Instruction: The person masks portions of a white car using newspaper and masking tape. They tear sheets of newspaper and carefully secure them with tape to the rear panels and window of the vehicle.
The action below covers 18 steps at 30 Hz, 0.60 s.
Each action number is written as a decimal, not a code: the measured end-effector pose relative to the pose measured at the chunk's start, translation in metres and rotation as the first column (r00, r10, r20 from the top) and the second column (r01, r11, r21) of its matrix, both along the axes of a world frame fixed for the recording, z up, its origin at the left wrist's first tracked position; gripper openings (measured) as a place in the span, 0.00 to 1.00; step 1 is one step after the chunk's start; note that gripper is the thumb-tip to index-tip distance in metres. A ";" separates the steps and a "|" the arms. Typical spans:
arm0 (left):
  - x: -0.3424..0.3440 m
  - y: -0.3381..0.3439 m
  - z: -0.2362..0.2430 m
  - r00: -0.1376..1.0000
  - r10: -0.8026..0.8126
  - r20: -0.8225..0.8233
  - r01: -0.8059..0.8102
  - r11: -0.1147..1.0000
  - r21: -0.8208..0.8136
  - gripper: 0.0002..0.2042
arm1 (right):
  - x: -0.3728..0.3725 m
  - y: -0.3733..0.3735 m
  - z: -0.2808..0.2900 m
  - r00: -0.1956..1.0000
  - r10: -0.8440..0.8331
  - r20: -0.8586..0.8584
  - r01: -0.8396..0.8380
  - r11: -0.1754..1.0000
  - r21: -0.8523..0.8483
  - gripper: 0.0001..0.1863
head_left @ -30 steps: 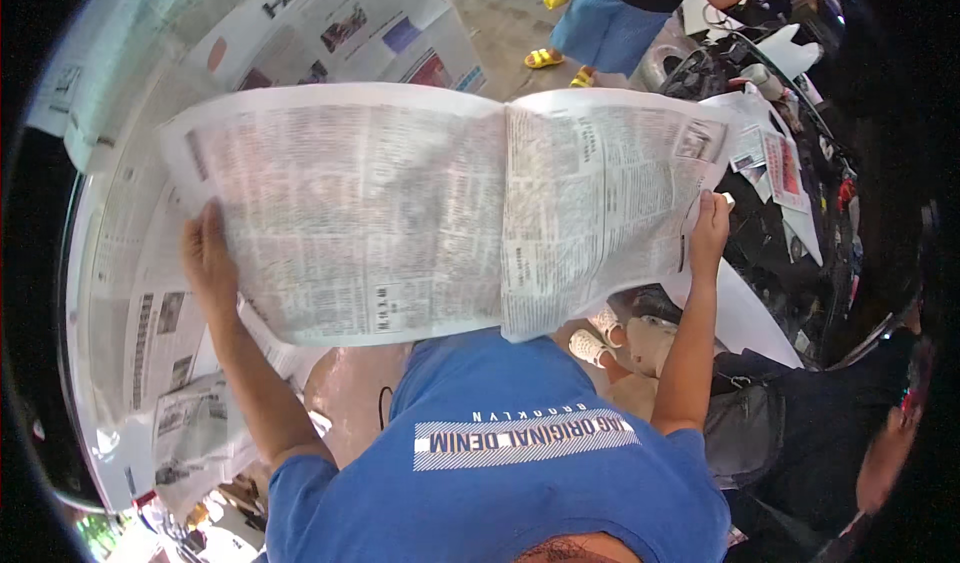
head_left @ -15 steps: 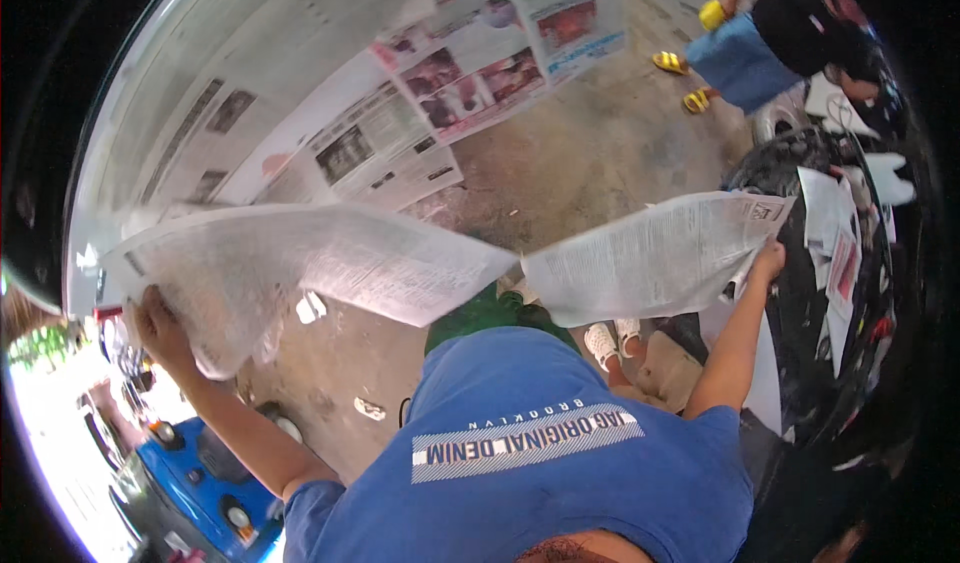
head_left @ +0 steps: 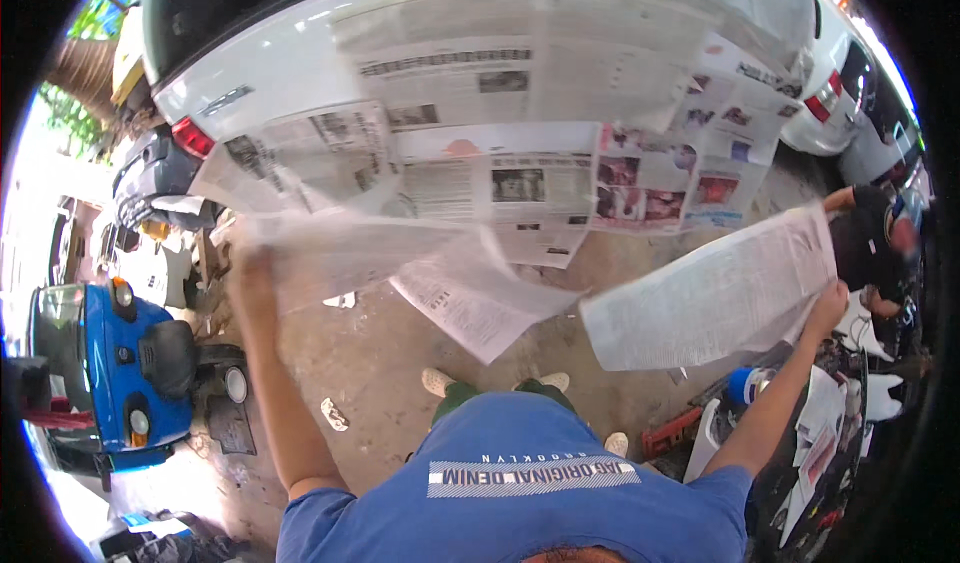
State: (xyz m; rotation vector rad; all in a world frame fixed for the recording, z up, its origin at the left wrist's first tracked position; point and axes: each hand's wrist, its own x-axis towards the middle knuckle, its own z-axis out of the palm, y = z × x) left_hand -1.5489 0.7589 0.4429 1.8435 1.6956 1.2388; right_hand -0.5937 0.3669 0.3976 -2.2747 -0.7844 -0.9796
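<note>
At far left stands a blue vehicle (head_left: 140, 363); to its right the left hand (head_left: 252, 263), blurred, is closed on the outer edge of the left newspaper sheet (head_left: 470, 308), which hangs folded in the air. Beyond, at centre, newspapers (head_left: 490, 178) cover part of a white vehicle (head_left: 245, 78). Farther right, the right newspaper sheet (head_left: 700, 303) slants upward to its outer edge, pinched in the closed right hand (head_left: 828, 305), near the left sheet's inner tip.

a grey newspaper piece (head_left: 468, 303) sags at left, a flatter piece (head_left: 712, 298) slanting at right.
</note>
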 end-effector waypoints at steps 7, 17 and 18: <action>0.119 -0.100 -0.002 0.022 -0.999 -0.039 0.895 0.037 -0.444 0.13 | -0.503 0.310 0.143 0.483 0.853 -0.196 -0.863 0.425 -0.274 0.12; 0.045 -0.126 0.015 -0.332 -0.906 0.261 0.930 -0.361 -0.070 0.11 | -0.884 0.396 0.045 -0.168 0.851 -0.497 -0.940 -0.291 -0.180 0.10; 0.027 -0.124 0.019 -0.247 -0.920 0.303 0.955 -0.284 -0.084 0.11 | -0.903 0.391 0.032 -0.195 0.820 -0.538 -0.958 -0.278 -0.077 0.10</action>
